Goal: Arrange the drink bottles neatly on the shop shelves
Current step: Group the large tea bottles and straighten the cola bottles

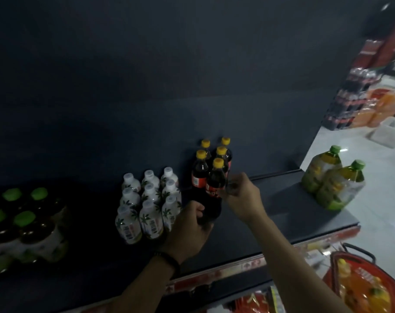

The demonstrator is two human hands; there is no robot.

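Several dark cola bottles with yellow caps stand in two rows at the back of the dark shelf. My left hand grips the base of the front cola bottle. My right hand holds the same bottle at its right side, about label height, with curled fingers. To the left of the cola stands a tidy block of several white bottles with white caps. Further left is a dim group of green-capped bottles.
Two large yellow-green bottles stand at the shelf's right end near its edge. A red shopping basket with orange drinks sits on the floor at lower right. Stacked drink packs and a white crate lie beyond on the floor.
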